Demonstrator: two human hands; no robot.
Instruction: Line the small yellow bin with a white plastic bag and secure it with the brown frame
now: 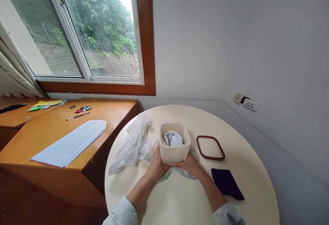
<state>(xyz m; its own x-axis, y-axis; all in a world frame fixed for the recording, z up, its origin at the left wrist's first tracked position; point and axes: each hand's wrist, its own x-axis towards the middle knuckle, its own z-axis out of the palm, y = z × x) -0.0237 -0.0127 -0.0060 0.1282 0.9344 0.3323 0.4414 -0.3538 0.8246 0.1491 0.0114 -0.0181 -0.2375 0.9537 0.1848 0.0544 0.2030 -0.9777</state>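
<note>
A cream square bin (175,154) stands upright on the round table, with crumpled paper (173,138) inside it. My left hand (156,164) is wrapped round the bin's left side, and my right hand (189,165) grips its right side. Both thumbs press the near face low down, while the fingers are partly hidden behind the sides. Around the bin's base lies thin, clear plastic film (183,173). To the left, a crumpled white plastic bag (137,142) is spread out. A brown rounded-square ring (223,154) and a folded dark purple cloth (226,182) lie to the right.
The cream round table (169,204) stands close to the wall and a wooden desk (120,110). On the desk are sheets of paper (74,142), a pen (77,116), keys (83,109) and coloured papers (48,104). A wall socket (251,104) is at right.
</note>
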